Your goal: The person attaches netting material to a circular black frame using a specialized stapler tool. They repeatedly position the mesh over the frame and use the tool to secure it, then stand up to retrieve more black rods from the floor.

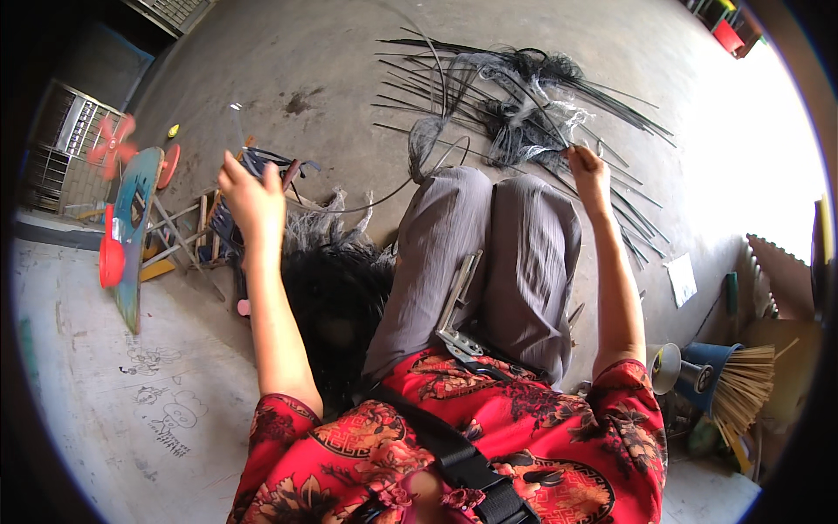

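Observation:
My right hand (589, 172) is closed in a pinch, out past my right knee, on a thin dark flexible rod (543, 106) that curves up and to the left. My left hand (251, 203) is raised at the left, thumb and forefinger apart. Close beside it passes another curved thin rod (358, 210), which bends toward a small grey mesh piece (425, 144) by my knees. Whether the left palm touches anything is hidden. Beyond my knees lies a spread of dark rods (624, 105) tangled with grey and black netting (524, 122).
A metal tool (457, 306) lies on my lap. Dark fibrous material (336, 288) is heaped left of my legs, near a small folding stool (205, 227). A blue board with red wheels (140, 210) stands at the left. At the right, a blue bucket (703, 371) holds thin sticks (742, 384).

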The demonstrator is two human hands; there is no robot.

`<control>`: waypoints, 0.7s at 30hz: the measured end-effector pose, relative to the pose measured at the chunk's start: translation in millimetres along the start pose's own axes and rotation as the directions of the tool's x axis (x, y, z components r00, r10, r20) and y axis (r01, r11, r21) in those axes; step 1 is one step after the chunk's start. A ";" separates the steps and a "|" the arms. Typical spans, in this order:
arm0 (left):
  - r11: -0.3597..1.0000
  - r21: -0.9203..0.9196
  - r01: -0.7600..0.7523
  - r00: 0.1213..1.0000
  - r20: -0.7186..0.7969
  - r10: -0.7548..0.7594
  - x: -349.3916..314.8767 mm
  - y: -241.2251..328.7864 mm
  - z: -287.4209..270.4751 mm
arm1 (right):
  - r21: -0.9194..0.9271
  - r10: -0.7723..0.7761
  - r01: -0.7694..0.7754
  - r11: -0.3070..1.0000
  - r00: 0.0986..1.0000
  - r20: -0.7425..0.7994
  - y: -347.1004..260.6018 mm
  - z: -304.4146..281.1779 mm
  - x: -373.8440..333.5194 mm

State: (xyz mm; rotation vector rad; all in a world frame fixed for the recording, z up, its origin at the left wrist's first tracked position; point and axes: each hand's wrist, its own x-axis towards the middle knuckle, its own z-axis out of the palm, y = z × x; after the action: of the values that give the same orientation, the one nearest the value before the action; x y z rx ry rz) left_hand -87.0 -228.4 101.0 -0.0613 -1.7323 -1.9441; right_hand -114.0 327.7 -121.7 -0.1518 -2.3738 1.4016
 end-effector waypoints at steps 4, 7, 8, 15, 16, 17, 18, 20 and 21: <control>0.970 0.122 0.211 0.962 0.153 -0.228 -41.5 -65.7 -6.0 | -0.047 -0.202 0.208 0.977 0.974 0.102 -92.6 -31.9 -65.6; 0.912 0.081 0.402 0.859 0.310 -0.407 -45.6 -114.3 21.4 | -0.132 -0.168 0.201 0.971 0.959 0.228 -139.2 -53.5 -145.7; 0.876 0.018 0.482 0.819 0.347 -0.457 -40.5 -123.9 26.7 | -0.087 -0.133 0.161 0.983 0.956 0.261 -141.2 -54.0 -167.7; 0.488 -0.546 0.681 0.733 0.507 -0.454 -41.2 -139.2 7.9 | 0.015 0.166 -0.202 0.979 0.842 0.514 -108.6 -80.8 -263.0; 0.499 -0.540 0.678 0.735 0.524 -0.431 -39.4 -144.9 3.9 | -0.096 0.225 -0.205 0.974 0.827 0.516 -103.9 -82.7 -265.0; 0.537 -0.523 0.662 0.747 0.521 -0.414 -42.8 -149.9 -2.9 | -0.149 0.253 -0.204 0.967 0.819 0.514 -97.0 -79.7 -263.5; 0.598 -0.505 0.623 0.778 0.476 -0.409 -53.3 -154.6 -12.3 | -0.204 0.281 -0.202 0.958 0.809 0.517 -91.7 -78.9 -264.6; 0.826 -0.308 0.472 0.872 0.303 -0.385 -79.7 -142.5 -9.6 | -0.651 -0.060 0.153 0.743 0.985 0.164 -84.3 -72.0 -259.9; 0.883 -0.222 0.413 0.900 0.246 -0.359 -88.2 -137.2 -11.2 | -0.730 -0.083 0.107 0.675 0.994 0.069 -84.2 -73.7 -263.9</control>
State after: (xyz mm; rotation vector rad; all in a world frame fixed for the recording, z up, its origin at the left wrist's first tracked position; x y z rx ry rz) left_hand -64.2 -202.7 -58.8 -0.0042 -1.6865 -2.5423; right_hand 165.3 272.4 -87.4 -0.2099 -2.7850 0.3125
